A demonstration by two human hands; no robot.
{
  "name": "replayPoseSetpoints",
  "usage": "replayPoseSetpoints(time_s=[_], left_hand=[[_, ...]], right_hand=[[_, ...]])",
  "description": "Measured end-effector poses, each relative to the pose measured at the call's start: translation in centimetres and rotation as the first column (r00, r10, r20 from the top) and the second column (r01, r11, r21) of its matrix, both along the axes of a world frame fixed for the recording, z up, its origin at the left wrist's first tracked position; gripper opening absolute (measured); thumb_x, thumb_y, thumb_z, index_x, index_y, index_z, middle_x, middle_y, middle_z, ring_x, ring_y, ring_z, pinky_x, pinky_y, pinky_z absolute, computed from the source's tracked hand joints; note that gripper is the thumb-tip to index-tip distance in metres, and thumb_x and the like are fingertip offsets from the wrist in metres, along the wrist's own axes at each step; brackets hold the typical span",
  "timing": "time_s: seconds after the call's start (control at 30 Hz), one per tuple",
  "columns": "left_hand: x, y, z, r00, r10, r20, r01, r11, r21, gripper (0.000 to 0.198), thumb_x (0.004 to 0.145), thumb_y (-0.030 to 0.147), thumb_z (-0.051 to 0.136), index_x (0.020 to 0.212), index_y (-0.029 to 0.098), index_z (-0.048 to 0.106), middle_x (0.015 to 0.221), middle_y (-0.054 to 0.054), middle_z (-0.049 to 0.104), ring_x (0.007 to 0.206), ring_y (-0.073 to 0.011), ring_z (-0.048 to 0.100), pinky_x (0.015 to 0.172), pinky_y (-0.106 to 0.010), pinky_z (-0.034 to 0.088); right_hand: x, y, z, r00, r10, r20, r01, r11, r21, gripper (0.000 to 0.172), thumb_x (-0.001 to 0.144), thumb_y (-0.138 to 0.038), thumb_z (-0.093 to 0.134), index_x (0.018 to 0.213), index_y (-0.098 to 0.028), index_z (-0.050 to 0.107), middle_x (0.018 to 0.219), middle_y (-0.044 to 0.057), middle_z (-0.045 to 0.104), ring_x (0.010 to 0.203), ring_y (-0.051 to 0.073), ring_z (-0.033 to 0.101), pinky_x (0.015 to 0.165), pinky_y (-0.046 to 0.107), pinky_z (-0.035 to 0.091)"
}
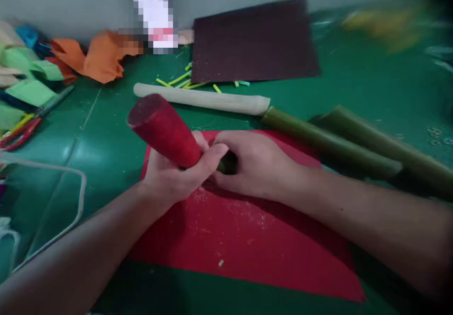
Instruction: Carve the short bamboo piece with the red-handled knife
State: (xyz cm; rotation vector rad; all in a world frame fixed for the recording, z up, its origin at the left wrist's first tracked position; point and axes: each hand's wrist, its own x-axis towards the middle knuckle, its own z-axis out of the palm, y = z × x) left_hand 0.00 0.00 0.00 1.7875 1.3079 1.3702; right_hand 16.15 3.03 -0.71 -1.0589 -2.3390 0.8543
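Observation:
A red cylinder (164, 128) with a dark flat end leans up and to the left over the red sheet (240, 244). My left hand (177, 175) is wrapped round its lower part. Close against the left thumb, my right hand (253, 164) curls its fingers round a dark green piece (228, 164) at the cylinder's lower end. Most of that piece is hidden by my fingers, and I cannot tell how it joins the red part. Pale crumbs are scattered on the red sheet below both hands.
Beyond my hands lie a pale smooth stick (201, 98) and two green stalks (332, 142). A dark brown sheet (255, 41) rests on thin yellow-green strips (180, 80). At left are red-handled scissors (26, 133), orange crepe paper (104, 57), green paper (30, 90) and a bent white wire (83, 187).

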Motion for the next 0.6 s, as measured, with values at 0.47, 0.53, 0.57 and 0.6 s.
replayPoseSetpoints(time_s=[0.47,0.53,0.57,0.6], left_hand=[[0.13,0.15,0.08,0.968,0.137,0.21,-0.122,0.989,-0.083,0.025,0.08,0.033,0.074,0.061,0.02,0.063,0.05,0.004,0.055,0.047,-0.0089,0.055,0.051,-0.021,0.053],[0.11,0.14,0.14,0.979,0.089,0.182,-0.079,0.995,-0.063,0.027,0.079,0.029,0.074,0.057,0.019,0.061,0.049,0.004,0.053,0.047,-0.0085,0.056,0.051,-0.02,0.053],[0.11,0.1,0.18,0.986,0.068,0.154,-0.061,0.997,-0.055,0.028,0.079,0.027,0.073,0.056,0.018,0.06,0.049,0.004,0.053,0.048,-0.0079,0.056,0.051,-0.019,0.052],[0.12,0.04,0.23,0.991,0.054,0.123,-0.048,0.998,-0.05,0.028,0.079,0.024,0.072,0.055,0.018,0.06,0.049,0.004,0.054,0.048,-0.0073,0.056,0.051,-0.018,0.052]], right_hand=[[-0.13,0.33,0.44,0.993,-0.005,0.118,0.01,0.999,-0.042,0.026,0.074,-0.035,0.069,0.095,-0.02,0.068,0.092,0.004,0.071,0.079,0.019,0.062,0.065,0.028,0.038],[-0.13,0.32,0.45,0.993,-0.001,0.115,0.006,0.999,-0.038,0.026,0.074,-0.034,0.069,0.095,-0.019,0.068,0.093,0.004,0.072,0.081,0.019,0.062,0.065,0.028,0.038],[-0.13,0.31,0.42,0.994,-0.002,0.108,0.006,0.999,-0.032,0.025,0.074,-0.034,0.069,0.095,-0.019,0.068,0.092,0.004,0.072,0.08,0.019,0.062,0.064,0.028,0.038],[-0.13,0.29,0.37,0.995,-0.005,0.099,0.007,1.0,-0.024,0.024,0.074,-0.034,0.069,0.093,-0.019,0.067,0.091,0.004,0.071,0.078,0.018,0.062,0.063,0.028,0.038]])
